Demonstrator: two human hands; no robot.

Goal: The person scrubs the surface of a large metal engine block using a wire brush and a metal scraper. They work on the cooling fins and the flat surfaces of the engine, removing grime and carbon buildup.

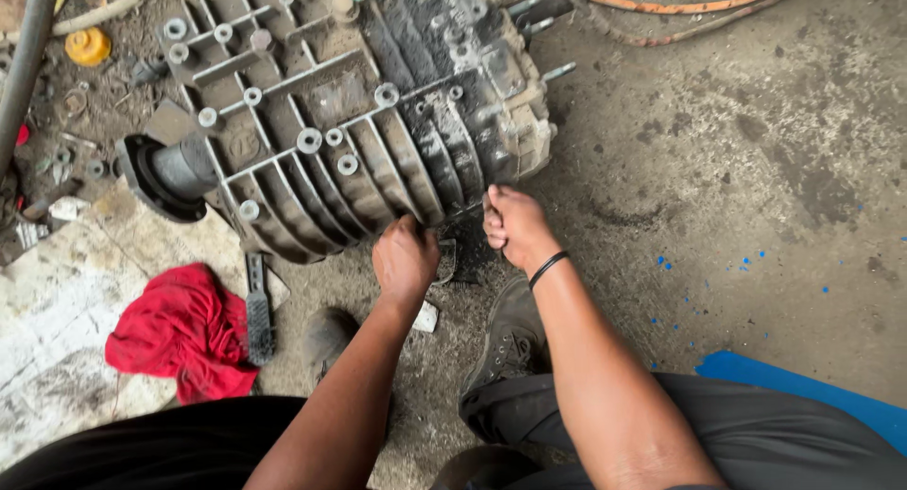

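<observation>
Brightness: even daylight, moderately bright, nothing burnt out
Source: soft and diffuse, seemingly from above; no lamp in view
Shadows: faint and soft-edged; darkest under the near edge of the ribbed metal casing (350, 121), where the hands meet it, and between its ribs
Glare: slight sheen on the right forearm (605, 377) and on the raised bosses of the casing; the pale slab (57, 310) at left reads brightest
Colour: muted greys, with the red rag (179, 329) strongly saturated
Sharpness: crisp through the middle; concrete floor (756, 169) grain clear
Blur: slight softness at the bottom edge
Distortion: mild wide-angle stretch towards the corners
</observation>
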